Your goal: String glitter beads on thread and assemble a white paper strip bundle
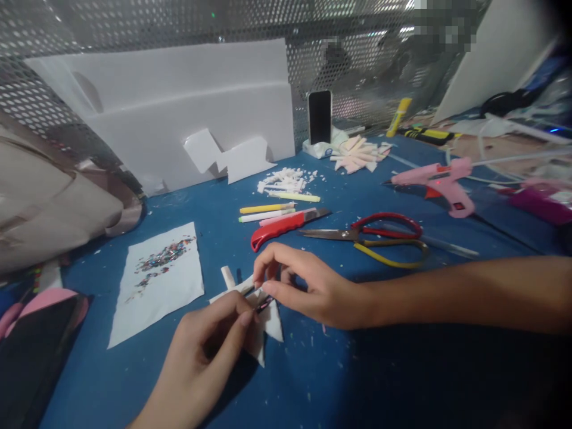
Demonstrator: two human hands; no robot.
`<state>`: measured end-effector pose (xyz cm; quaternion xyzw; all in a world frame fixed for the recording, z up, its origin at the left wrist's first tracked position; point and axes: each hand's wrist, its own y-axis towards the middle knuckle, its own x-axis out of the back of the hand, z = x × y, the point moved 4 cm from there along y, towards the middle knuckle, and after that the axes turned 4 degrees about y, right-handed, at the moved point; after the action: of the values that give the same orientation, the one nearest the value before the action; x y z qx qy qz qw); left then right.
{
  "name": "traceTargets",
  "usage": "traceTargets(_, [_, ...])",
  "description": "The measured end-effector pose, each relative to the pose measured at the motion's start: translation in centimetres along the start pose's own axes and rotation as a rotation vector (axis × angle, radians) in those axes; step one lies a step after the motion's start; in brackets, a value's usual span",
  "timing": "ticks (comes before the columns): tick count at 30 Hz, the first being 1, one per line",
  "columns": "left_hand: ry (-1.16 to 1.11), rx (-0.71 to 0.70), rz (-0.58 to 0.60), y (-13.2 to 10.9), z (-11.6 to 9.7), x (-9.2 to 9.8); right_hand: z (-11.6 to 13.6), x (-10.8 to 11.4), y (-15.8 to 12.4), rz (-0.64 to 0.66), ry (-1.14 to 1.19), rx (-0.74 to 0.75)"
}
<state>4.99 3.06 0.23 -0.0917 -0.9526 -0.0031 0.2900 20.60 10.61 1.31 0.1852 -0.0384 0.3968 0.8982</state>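
Note:
Low in the middle of the view, my left hand is closed, thumb and forefinger pinching the near side of a white cut piece with pointed ends. A small dark, speckled strip shows on it between my two hands. My right hand pinches with thumb and forefinger at the far side of the same spot; its fingertips hide what they grip. White strips stick out just beyond my fingers. To the left lies a white sheet bearing a scatter of multicoloured bits.
Beyond my right hand lie a red-handled knife, scissors and several pens. A pink glue gun rests at the right. White scraps, pale pink strips, an upright phone and white foam boards stand farther back.

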Motion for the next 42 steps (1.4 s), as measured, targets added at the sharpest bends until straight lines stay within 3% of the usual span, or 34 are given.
traceTargets(5, [-0.019,0.021,0.009,0.0,-0.5,-0.1,2.6,1.3,-2.7,0.002,-0.152,0.078])
traceTargets(9, [-0.057,0.054,-0.049,-0.2,-0.7,-0.2,3.9,5.7,-7.2,-0.086,-0.370,0.030])
traceTargets(11, [-0.069,0.073,-0.038,-0.3,-0.6,-0.4,4.0,9.4,-9.9,-0.284,-0.618,-0.020])
traceTargets(13, [-0.068,0.078,-0.033,-0.3,-0.5,-0.4,4.0,13.7,-12.8,-0.634,-0.836,-0.090])
traceTargets(15, [-0.052,0.072,-0.046,-0.2,-0.6,-0.3,3.7,17.3,-15.3,-0.918,-0.892,-0.157])
traceTargets(17, [-0.039,0.069,-0.061,-0.2,-0.7,-0.3,3.0,20.2,-16.8,-1.085,-0.884,-0.257])
traceTargets(18, [-0.036,0.068,-0.067,-0.2,-0.8,-0.3,2.4,21.2,-17.0,-1.098,-0.850,-0.295])
traceTargets(22, [-0.029,0.060,-0.084,-0.3,-1.1,-0.3,0.2,23.7,-15.6,-0.941,-0.734,-0.473])
traceTargets(29, [0.019,0.018,-0.078,-0.3,-0.6,-0.2,-0.5,24.4,-13.6,-0.859,-0.797,-0.639])
traceTargets(33, [0.028,-0.022,-0.041,-0.3,-0.4,-0.2,0.8,23.5,-13.2,-0.855,-0.795,-0.623])
traceTargets(36, [0.006,-0.002,-0.051,-0.3,-0.3,-0.2,2.1,22.0,-12.6,-0.859,-0.761,-0.555])
traceTargets(39, [0.026,-0.015,-0.044,-0.3,-0.4,-0.3,3.2,19.5,-11.2,-0.754,-0.554,-0.379])
traceTargets(42, [0.060,-0.031,-0.023,-0.3,-0.2,-0.3,3.3,16.8,-10.0,-0.664,-0.445,-0.401])
